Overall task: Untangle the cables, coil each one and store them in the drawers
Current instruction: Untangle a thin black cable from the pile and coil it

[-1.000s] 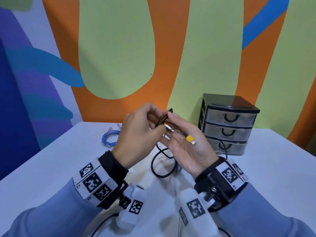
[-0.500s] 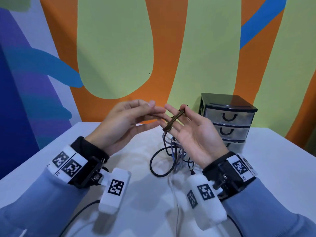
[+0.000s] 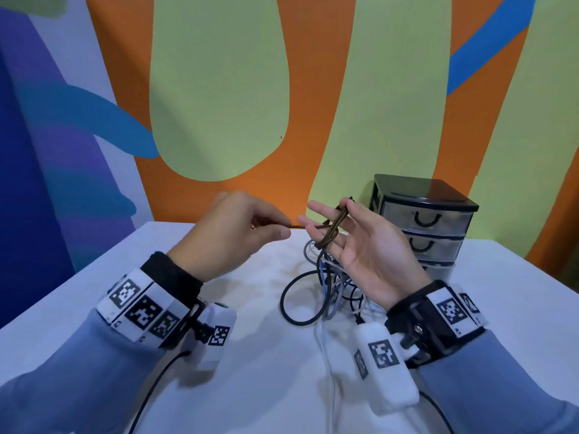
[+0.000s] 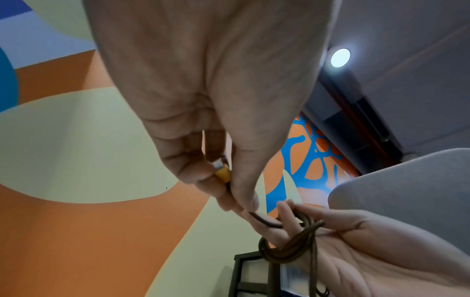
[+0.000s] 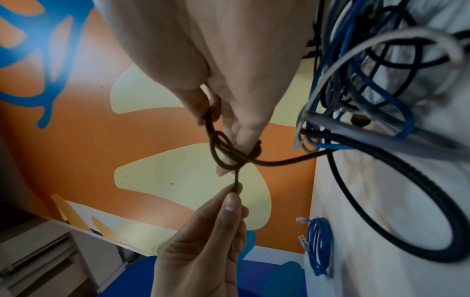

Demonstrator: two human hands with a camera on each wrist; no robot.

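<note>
A brown braided cable [image 3: 332, 228] is looped in a small coil round the fingers of my right hand [image 3: 344, 223], which is held palm up above the table. In the right wrist view its thumb pinches the brown cable [image 5: 229, 158] against a finger. My left hand [image 3: 272, 228] pinches the cable's free end, stretched level between the hands. The left wrist view shows the yellow plug [image 4: 222, 174] tucked in that hand. A tangle of black, blue and grey cables [image 3: 329, 283] lies on the white table [image 3: 250, 386] under my right hand.
A small black drawer unit [image 3: 426, 220] with three shut clear drawers stands at the back right against the painted wall. A coiled blue network cable [image 5: 318, 245] lies apart on the table, beyond my left hand.
My hands have drawn apart. The left hand has moved left with the cable end, pulling a short length taut from the loop on my right fingers.
</note>
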